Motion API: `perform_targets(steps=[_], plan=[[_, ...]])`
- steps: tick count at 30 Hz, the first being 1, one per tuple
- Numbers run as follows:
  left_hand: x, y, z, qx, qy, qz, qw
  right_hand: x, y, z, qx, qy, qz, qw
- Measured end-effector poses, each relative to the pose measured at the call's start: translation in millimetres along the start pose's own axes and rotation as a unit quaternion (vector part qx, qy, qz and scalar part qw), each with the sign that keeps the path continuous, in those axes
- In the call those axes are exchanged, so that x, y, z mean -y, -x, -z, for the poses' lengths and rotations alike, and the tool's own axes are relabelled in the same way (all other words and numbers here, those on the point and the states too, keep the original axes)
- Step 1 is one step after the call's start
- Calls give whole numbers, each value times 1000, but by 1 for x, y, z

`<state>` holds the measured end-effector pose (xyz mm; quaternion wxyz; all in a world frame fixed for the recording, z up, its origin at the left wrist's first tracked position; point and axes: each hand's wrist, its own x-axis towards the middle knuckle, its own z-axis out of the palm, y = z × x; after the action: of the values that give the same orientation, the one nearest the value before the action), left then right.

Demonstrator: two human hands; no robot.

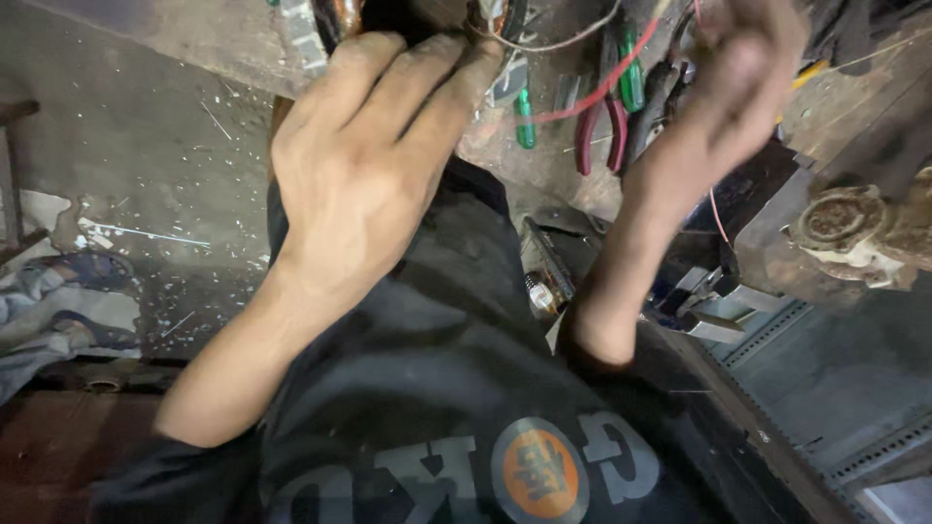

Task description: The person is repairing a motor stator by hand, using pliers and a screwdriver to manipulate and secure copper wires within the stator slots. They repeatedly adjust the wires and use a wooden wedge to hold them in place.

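Grimy left hand (364, 160) with fingers curled over a dark metal part with copper windings (340, 19) at the top edge, blurred right hand (743, 73) closed, seemingly pinching a thin red wire (582, 102), red-handled pliers (602, 131) and green-handled screwdrivers (631, 82) between them on the cluttered table (544, 165), round orange emblem (539, 473) on black shirt below.

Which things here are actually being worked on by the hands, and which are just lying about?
In hand:
- left hand resting on a wire-wound part
- right hand, blurred, at the red wire

Lying about:
- red-handled pliers
- green-handled tools
- rusty round part
- metal shavings on the floor
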<state>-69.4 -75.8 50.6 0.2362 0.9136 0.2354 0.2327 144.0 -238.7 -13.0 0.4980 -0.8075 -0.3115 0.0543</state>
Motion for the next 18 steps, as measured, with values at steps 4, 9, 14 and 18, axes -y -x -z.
perform_targets(steps=[4,9,14,18], plan=[[-5,-6,0,28,-12,1,1000,-28,27,0,13,175,16,984],[-3,-15,4,36,19,-3,999,-31,50,-10,143,258,9,956],[2,-21,8,66,62,14,996,-35,48,-12,134,311,86,937],[-1,-20,24,88,98,8,991,-41,41,-9,141,301,96,938]])
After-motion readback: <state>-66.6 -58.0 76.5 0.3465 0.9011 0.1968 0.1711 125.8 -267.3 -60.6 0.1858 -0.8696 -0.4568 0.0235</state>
